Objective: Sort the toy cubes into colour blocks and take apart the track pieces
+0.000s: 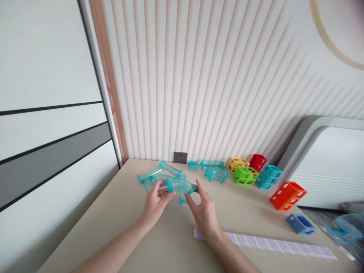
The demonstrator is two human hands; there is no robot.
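Observation:
Between my two hands is a curved, see-through teal track piece [182, 184] with darker teal connector ends. My left hand [158, 197] pinches its left end, and my right hand [202, 204] has thumb and fingers closed at the right end. Just behind and below it, more teal track pieces [150, 174] lie linked in a loop on the table [125, 212]. One straight piece [182, 195] is partly hidden behind the held one. Whether the held piece touches the others I cannot tell.
Loose teal track pieces [217, 175] lie near the wall. Further right stand open-frame blocks: yellow [238, 164], green [245, 176], red [258, 162], teal [269, 176], orange [287, 195] and blue [300, 223]. A lilac strip [264, 242] runs beneath my right forearm. A black socket [180, 157] is on the wall.

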